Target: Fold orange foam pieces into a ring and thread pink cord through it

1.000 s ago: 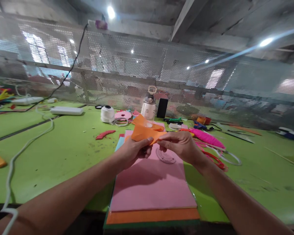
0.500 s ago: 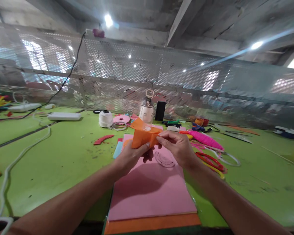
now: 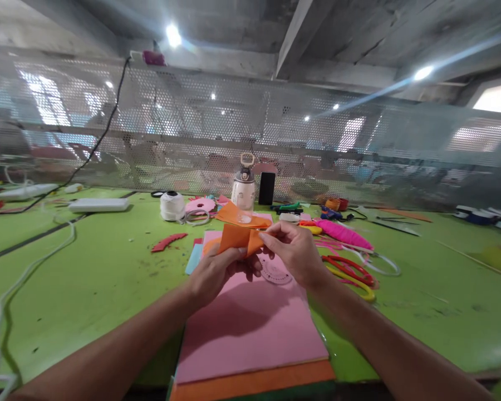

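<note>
My left hand (image 3: pixel 219 271) grips a small folded piece of orange paper (image 3: pixel 235 238), thumb on top and fingers curled beneath. At its right edge my right hand (image 3: pixel 290 245) pinches the same paper between thumb and fingertips. Both hands are over a stack of coloured sheets, with a pink sheet (image 3: pixel 250 340) on top and orange edges below it. A clear round protractor-like template (image 3: pixel 276 271) lies on the pink sheet, partly hidden by my right hand. Just behind the hands lies another orange paper piece (image 3: pixel 237 213) with a pale round spot.
A white bottle (image 3: pixel 242 192) and a black phone (image 3: pixel 266 188) stand at the back. To the left are a white string roll (image 3: pixel 172 206) and a red paper strip (image 3: pixel 168 242). Red-handled scissors (image 3: pixel 350 270) and a bright pink bundle (image 3: pixel 344 234) lie on the right.
The folded orange paper is lower and now shows apart from the orange piece behind it. Both hands still hold it. The whole view has shifted slightly.
</note>
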{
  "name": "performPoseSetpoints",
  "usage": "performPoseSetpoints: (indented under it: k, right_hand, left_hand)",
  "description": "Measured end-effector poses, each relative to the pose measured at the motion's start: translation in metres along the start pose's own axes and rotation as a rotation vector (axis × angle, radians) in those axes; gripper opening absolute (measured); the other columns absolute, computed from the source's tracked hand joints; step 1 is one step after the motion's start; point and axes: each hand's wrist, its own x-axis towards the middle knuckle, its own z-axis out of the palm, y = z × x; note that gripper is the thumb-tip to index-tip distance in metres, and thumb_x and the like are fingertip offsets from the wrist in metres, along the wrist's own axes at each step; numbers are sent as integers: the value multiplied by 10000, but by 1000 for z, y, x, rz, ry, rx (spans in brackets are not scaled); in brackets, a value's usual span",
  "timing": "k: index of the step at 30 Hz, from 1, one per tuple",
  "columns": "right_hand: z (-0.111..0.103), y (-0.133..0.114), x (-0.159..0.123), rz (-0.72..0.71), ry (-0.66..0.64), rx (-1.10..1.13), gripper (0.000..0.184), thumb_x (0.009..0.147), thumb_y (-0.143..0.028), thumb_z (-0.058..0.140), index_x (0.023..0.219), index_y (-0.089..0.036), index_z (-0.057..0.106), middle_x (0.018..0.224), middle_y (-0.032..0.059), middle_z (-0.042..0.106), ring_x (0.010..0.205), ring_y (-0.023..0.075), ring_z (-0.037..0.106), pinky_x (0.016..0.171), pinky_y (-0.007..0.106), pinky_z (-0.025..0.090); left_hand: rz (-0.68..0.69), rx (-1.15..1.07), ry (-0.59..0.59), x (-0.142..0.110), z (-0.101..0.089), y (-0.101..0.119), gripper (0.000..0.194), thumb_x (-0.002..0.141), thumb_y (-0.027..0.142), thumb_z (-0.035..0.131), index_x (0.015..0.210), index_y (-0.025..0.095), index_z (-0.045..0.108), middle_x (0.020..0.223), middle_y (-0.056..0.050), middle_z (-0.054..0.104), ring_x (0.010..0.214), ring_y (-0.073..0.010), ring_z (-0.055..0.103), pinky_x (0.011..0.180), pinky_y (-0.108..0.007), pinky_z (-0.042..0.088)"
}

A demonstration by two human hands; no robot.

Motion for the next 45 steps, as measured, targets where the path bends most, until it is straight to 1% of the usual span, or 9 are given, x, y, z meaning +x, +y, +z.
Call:
performPoseSetpoints:
  k: [3,7,10,17,28,37,40,43,45]
  right_hand:
    - [0,2,1,-15,10,-53,223,772,-337,693,687,-161,586,567,-4,592,505,111,516,503,254,405]
    - [2,3,0,-22,20,-116,190,778,-305,660,673,-167,580,554,-5,582,503,111,514,498,248,405]
    - [4,4,-1,-32,29,-128,181,775,-300,652,676,-170,575,555,-7,577,503,110,510,491,243,402]
    - [5,3,-2,-36,37,-151,164,771,-292,636,677,-175,571,547,-14,577,503,115,517,490,246,403]
    - [7,3,-4,-42,63,-168,134,757,-267,619,674,-178,563,543,-24,557,497,109,502,490,243,390]
    - [8,4,-4,-38,76,-195,137,744,-263,617,654,-182,552,539,-21,549,500,110,488,485,242,384]
    - [8,5,-3,1,76,-133,148,736,-296,649,728,-178,560,569,-24,564,504,114,515,490,246,403]
    - [8,4,-2,92,61,49,302,720,-363,707,898,-185,540,591,-40,588,499,113,528,494,243,414]
    - [9,2,-3,172,19,175,386,710,-423,732,939,-191,526,584,-43,594,487,111,518,478,238,398]
  left_hand:
    - [-8,8,17,0,1,0,251,890,245,452,901,90,648,767,-107,655,721,-206,622,630,-320,466]
    - [-1,86,51,0,3,0,318,927,364,456,871,105,633,749,-97,658,689,-190,618,618,-311,469]
    - [25,156,83,0,5,-1,343,919,427,493,870,115,627,712,-80,655,644,-171,611,588,-294,468]
    - [14,200,150,2,9,-1,314,861,419,596,816,110,630,646,-66,640,577,-165,612,527,-284,473]
    - [-4,175,114,0,7,-3,320,886,414,566,839,103,627,649,-66,646,561,-159,611,521,-277,469]
    - [-62,167,127,1,7,-2,312,850,415,605,826,104,616,608,-68,651,528,-169,621,478,-267,455]
    - [-90,149,112,1,7,-2,292,864,406,584,836,116,589,574,-68,655,491,-173,616,435,-254,433]
    - [-78,122,105,1,6,-2,274,876,391,571,829,121,576,577,-74,664,495,-173,623,433,-243,429]
    - [-54,96,106,1,6,-2,267,880,378,568,820,118,579,572,-71,658,508,-167,625,447,-237,431]
